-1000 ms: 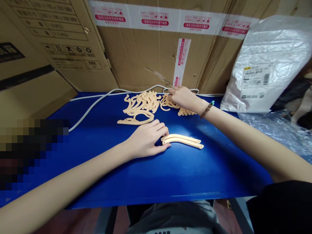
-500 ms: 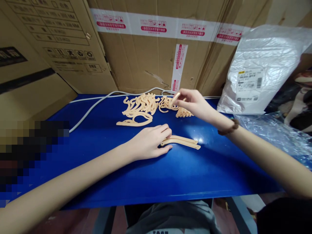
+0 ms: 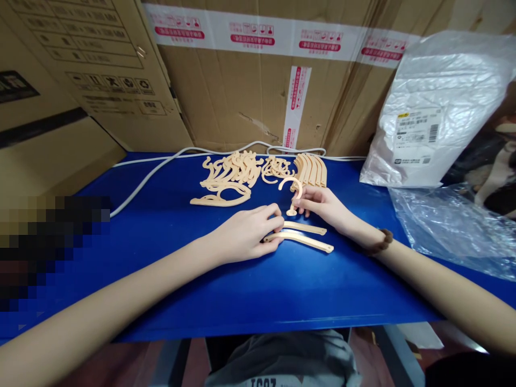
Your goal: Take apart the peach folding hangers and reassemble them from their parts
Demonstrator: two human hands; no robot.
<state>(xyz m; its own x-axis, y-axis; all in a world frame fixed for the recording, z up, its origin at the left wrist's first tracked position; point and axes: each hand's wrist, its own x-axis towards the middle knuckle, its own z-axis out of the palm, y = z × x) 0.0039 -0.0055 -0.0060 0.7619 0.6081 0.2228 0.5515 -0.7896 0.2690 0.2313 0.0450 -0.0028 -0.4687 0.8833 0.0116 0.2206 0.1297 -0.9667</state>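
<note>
My right hand [image 3: 318, 207] pinches a beige plastic hanger hook [image 3: 299, 189] by its stem, curve upward and foot just above the table. My left hand [image 3: 252, 231] is closed at the left ends of two curved beige hanger arms [image 3: 308, 244]. These lie side by side with a narrow gap, their right ends resting on the blue table [image 3: 258, 301]. The left fingertips partly cover the ends they grip. The hook's foot is just behind the farther arm, apart from it as far as I can see.
Behind my hands lie a heap of beige curved pieces [image 3: 231, 174], a pile of loose hooks [image 3: 276, 169] and a row of hanger arms [image 3: 312, 169]. A white cable [image 3: 177, 156] runs along the cardboard [image 3: 242, 97]. A white bag [image 3: 423, 123] and clear plastic [image 3: 447, 226] are at right.
My right hand has come down toward me from the piles, bringing the hook beside the arms. The two arms have spread slightly apart under my left hand.
</note>
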